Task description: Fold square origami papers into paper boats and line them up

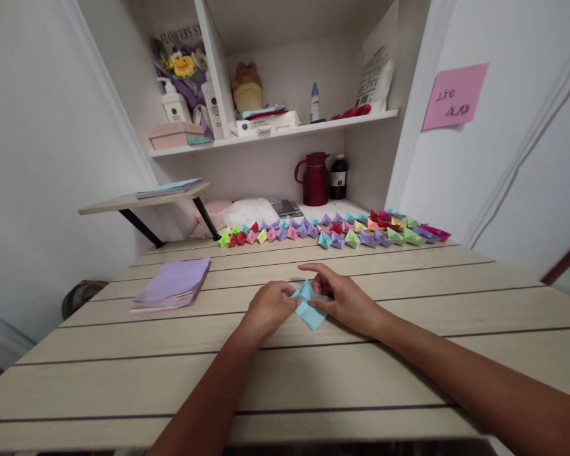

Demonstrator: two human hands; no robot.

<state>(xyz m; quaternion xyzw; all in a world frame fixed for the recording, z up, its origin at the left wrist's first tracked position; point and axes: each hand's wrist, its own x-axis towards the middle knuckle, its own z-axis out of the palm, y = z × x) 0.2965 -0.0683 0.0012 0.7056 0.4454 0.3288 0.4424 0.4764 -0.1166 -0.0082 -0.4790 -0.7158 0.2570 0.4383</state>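
Observation:
A light blue sheet of origami paper [313, 315], partly folded with a raised point at its top, is between my hands just above or on the slatted table [171, 380]. My left hand [272, 306] pinches its left corner between thumb and fingers. On the other side, my right hand [344, 297] grips the right part with thumb and curled fingers, its index finger stretched out over the top. The fingers hide both side edges of the paper.
Rows of small folded paper boats [330, 239] line the table's back. A stack of coloured paper [173, 282] lies at left, near a small raised stand [145, 197] with more paper. Behind are a red thermos jug [315, 180], a dark bottle [339, 177] and a shelf [285, 132].

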